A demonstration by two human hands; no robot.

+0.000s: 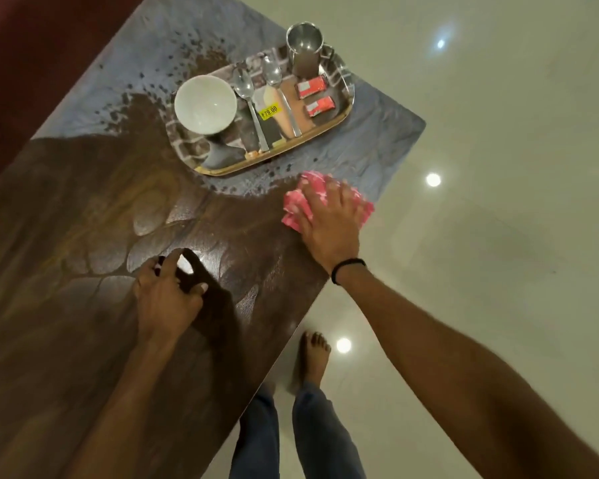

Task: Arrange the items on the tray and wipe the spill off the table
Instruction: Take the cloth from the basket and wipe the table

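Nearest, left hand (166,292) rests on the dark table (66,219), fingers spread, holding nothing. Farther, right hand (329,219) lies flat with fingers spread, pressing a pink cloth (293,205) near the table edge. Beyond it, the tray (343,114) carries bowl (204,103), two spoons (253,108), steel cup (305,50) and two red packets (312,88).

Pink-white checked cloth (325,198); white bowl (205,104); brick-pattern tray (347,85); 2 red-white packets (312,87); dark wood-grain table (83,219).
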